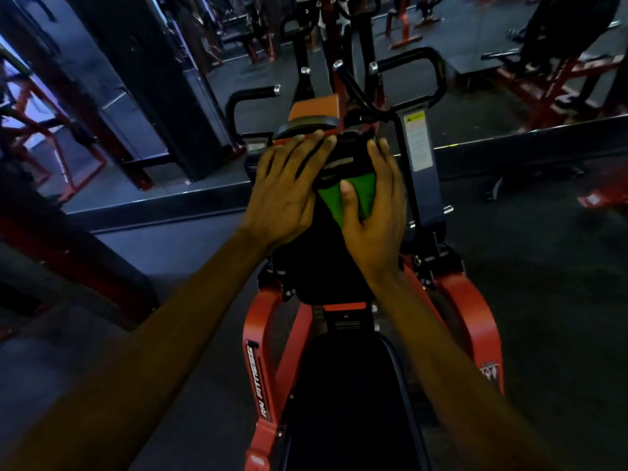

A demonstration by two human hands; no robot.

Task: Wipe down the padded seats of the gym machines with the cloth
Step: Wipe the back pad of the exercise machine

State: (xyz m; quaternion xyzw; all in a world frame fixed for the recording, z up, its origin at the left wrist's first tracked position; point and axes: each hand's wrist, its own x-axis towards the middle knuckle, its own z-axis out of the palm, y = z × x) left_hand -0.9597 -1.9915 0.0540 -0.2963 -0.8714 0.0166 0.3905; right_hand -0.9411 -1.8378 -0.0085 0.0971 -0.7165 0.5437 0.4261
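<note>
- My left hand (287, 190) lies flat on the pad's (323, 260) top, fingers straight, gripping nothing.
- My right hand (379, 215), fingers straight, presses the green cloth (355, 193) against the pad's upper right.

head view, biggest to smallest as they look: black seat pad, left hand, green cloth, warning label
black seat pad
left hand
green cloth and warning label look alike, cloth partly under the right hand

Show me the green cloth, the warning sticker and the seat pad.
green cloth (333, 203): head view, its visible green fold.
warning sticker (418, 144): head view, its middle.
seat pad (343, 396): head view, black top.
</note>
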